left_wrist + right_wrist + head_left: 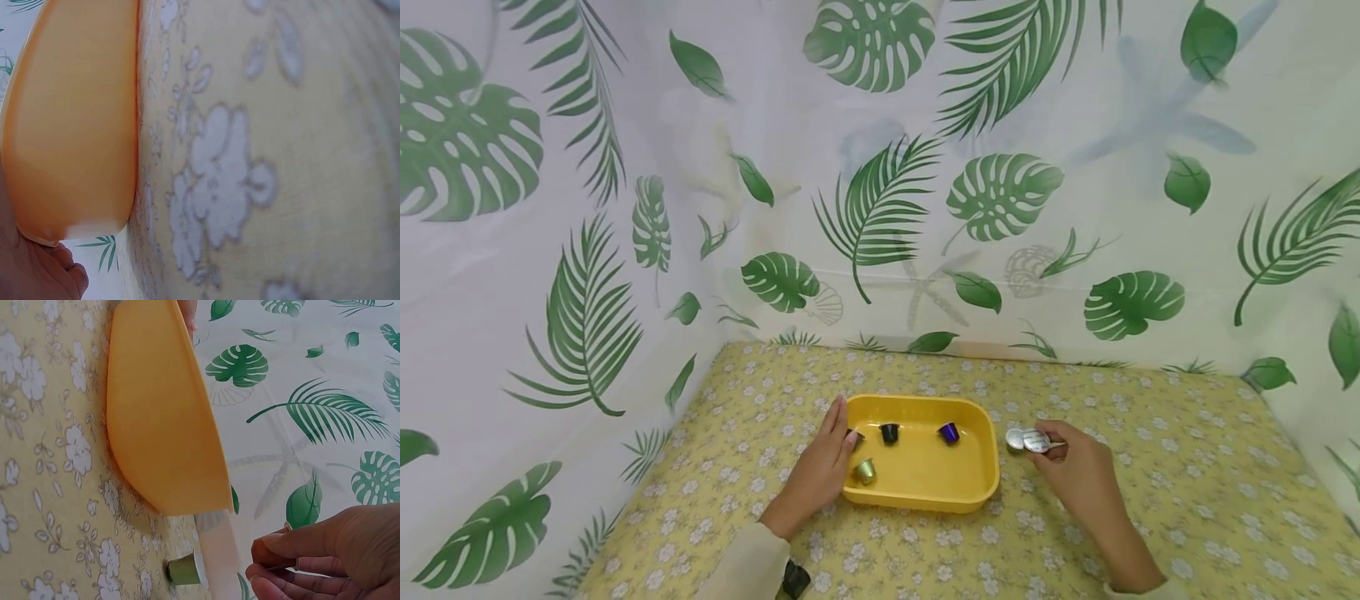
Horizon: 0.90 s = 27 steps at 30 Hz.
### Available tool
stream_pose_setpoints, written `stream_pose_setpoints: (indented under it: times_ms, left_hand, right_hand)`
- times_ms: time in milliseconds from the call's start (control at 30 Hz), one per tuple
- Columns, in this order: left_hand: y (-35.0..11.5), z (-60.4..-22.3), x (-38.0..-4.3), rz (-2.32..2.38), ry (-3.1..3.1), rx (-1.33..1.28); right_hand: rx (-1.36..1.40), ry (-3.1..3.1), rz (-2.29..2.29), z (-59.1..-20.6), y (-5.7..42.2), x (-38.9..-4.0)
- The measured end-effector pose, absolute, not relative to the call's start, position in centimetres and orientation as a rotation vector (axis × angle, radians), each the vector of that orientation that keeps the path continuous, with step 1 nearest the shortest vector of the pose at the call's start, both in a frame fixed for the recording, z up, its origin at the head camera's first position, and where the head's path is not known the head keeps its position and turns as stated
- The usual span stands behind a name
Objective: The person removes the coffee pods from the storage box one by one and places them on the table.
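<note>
A yellow tray (925,502) stands on the flowered cloth. My left hand (822,467) grips its left end, thumb over the rim and fingers along the outside. Inside lie a black coffee capsule (889,433), a purple one (949,433) and a gold-green one (865,472); another dark capsule by the left thumb is partly hidden. To the right of the tray, my right hand (1078,467) pinches a copper-brown coffee capsule (275,553) above the cloth, its silver lid showing in the head view. Close by, a green capsule (184,570) sits on the cloth.
The yellow flowered cloth (1187,500) covers the table. Leaf-printed white curtains (880,317) hang behind the table and along its sides. A small black object (795,578) shows beside the left sleeve at the near edge.
</note>
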<state>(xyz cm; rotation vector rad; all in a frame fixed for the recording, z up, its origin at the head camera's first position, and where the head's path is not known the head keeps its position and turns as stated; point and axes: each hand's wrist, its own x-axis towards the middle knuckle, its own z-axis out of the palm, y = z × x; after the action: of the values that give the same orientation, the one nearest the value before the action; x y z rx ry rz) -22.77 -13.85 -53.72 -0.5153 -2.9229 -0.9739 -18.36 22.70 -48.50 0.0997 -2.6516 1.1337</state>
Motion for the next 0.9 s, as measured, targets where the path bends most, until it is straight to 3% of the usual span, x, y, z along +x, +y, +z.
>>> stream_pose_setpoints:
  times_ms: [900]
  left_hand:
    - [-13.9, -53.7, -22.8, -0.987, -2.921, -0.525]
  right_hand:
    - [0.083, -2.741, 0.924, -51.6, 25.4, -20.2]
